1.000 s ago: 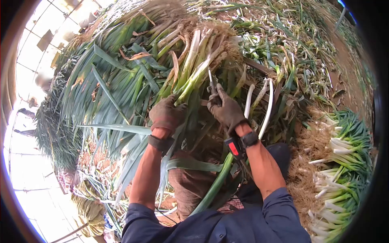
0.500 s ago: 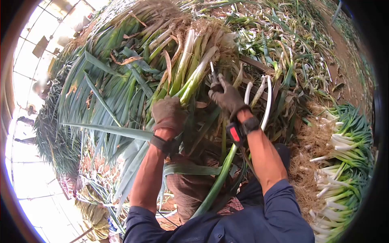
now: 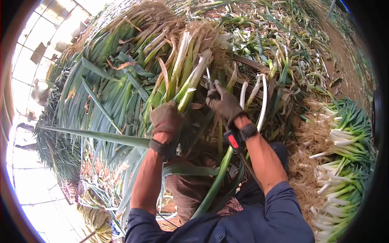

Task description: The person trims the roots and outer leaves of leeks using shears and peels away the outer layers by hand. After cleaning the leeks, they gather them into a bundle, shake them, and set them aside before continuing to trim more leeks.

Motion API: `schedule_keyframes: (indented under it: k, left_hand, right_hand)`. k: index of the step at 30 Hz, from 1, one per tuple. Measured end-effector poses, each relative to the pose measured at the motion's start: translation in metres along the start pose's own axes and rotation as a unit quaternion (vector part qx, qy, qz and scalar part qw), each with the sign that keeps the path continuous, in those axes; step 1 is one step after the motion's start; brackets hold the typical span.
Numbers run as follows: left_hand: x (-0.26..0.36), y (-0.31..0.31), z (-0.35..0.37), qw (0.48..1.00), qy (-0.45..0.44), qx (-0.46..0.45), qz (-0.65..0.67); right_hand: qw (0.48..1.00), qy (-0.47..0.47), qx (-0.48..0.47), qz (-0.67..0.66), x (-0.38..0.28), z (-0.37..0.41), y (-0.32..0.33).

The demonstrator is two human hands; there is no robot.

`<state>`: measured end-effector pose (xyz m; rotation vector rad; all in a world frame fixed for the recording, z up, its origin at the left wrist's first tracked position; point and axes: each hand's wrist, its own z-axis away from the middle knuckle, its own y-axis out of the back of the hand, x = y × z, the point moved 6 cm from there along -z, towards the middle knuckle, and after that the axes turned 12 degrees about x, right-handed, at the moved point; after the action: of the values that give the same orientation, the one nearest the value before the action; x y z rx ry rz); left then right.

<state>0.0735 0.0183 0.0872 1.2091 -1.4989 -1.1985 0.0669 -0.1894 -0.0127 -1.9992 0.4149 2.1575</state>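
Observation:
My left hand (image 3: 167, 117), in a brown glove, is closed round a long green onion (image 3: 187, 96). Its white root end points up and away, and a long leaf (image 3: 101, 136) sticks out to the left below the fist. A pale flap shows on the stalk just above the glove. My right hand (image 3: 223, 104), also gloved, is closed round a slim tool with a narrow pale tip (image 3: 208, 73). That tip points at the stalk near its root end; the tool's handle is mostly hidden by the fingers. A dark device with a red face (image 3: 233, 141) sits at my right wrist.
A large heap of untrimmed green onions (image 3: 109, 97) lies ahead and left, roots away from me. Scraps of leaf and peel (image 3: 271, 44) cover the ground beyond. Cleaned green onions (image 3: 344, 139) are rowed at right. Pale stalks (image 3: 263, 99) stand beside my right hand.
Both hands have shifted very slightly, the left a little lower. The long leaf reaches farther left. A pale flap now shows on the stalk above my left glove.

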Motion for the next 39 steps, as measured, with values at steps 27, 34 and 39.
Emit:
schedule_keyframes:
  k: [27,34,39]
  left_hand:
    - [0.024,0.065,-0.011,0.962,0.089,-0.146,0.211]
    - [0.038,0.034,0.006,0.976,0.073,-0.149,0.143]
    - [0.013,0.001,0.019,0.973,0.075,-0.168,0.138]
  right_hand:
    - [0.990,-0.032,-0.131,0.051,-0.081,0.178,0.071]
    - [0.982,-0.081,-0.166,0.029,-0.079,0.190,0.074]
    - [0.945,-0.150,-0.232,-0.173,-0.055,0.202,0.048]
